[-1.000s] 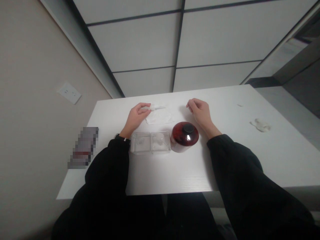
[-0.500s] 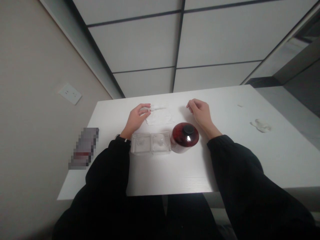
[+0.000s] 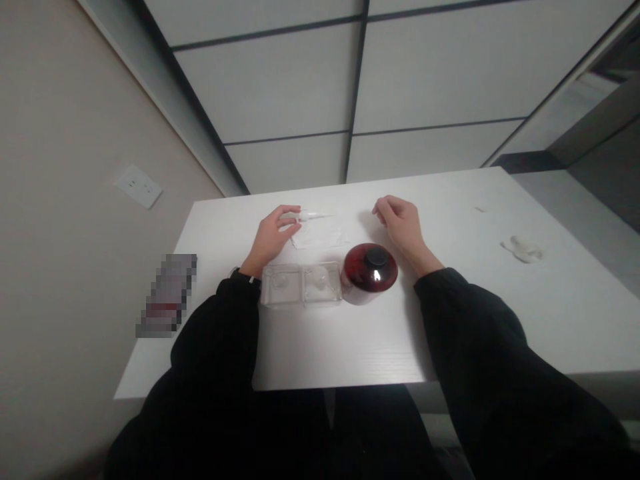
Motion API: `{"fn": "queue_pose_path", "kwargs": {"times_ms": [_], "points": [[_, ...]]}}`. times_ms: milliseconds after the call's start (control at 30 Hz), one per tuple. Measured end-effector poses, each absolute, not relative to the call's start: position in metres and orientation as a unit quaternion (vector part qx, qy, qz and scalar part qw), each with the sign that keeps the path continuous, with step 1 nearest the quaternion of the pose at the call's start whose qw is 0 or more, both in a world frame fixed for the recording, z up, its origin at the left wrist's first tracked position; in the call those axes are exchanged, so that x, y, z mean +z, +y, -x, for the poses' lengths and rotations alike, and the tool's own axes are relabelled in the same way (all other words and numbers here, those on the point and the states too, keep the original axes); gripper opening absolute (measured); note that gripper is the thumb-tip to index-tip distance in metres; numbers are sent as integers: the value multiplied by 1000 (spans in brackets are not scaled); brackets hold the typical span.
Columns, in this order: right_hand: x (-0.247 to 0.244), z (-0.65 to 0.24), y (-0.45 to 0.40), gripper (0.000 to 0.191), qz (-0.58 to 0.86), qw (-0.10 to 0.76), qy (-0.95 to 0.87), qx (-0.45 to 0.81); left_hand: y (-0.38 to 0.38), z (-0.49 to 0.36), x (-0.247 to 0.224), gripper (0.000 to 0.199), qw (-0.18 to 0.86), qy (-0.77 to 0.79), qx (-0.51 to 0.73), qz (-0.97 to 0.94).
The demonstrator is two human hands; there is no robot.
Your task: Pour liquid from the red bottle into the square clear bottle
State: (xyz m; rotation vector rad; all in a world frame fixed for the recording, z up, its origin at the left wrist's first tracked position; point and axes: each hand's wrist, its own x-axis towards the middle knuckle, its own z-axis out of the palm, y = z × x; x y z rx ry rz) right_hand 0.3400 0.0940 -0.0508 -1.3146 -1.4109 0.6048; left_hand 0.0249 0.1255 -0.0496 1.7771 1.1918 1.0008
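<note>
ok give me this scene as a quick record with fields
left hand: fingers at one end of a small clear pointed tube, grip unclear
right hand: loosely curled, nothing visible in it
between forearms: clear two-compartment tray, left of jar with dark red lid
beyond tray: thin white sheet
far right: crumpled pale scrap
surface: white table

We see a dim, greyish room, with a soft sheen down the middle of the white desk [image 3: 345, 347] and one sharp highlight on the dark red lid [image 3: 363, 270]. Faint shadows lie beside the right hand [image 3: 399, 217]. Fine detail looks hazy, the wide view stretches toward its edges, and coarse pixels mask one patch at left.
</note>
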Motion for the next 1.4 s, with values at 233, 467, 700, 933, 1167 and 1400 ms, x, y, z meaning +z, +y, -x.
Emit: {"fn": "queue_pose_path", "kwargs": {"times_ms": [233, 467, 700, 933, 1167, 1400], "points": [[-51, -340, 94, 41, 550, 533, -592, 251, 123, -26, -48, 36, 352, 473, 384, -710], [-52, -341, 94, 38, 548, 533, -595, 248, 124, -25, -48, 42, 323, 472, 374, -730], [-53, -341, 95, 36, 549, 533, -595, 246, 125, -25, -47, 38, 288, 481, 373, -739], [-54, -342, 96, 38, 546, 534, -597, 245, 117, -13, -35, 35, 280, 503, 404, -711], [-53, -341, 95, 38, 543, 540, -593, 249, 41, -2, 32, 32, 255, 435, 368, -781], [-54, -340, 95, 33, 546, 544, -585, 252, -14, -31, 59, 41, 168, 373, 170, -896]]}}
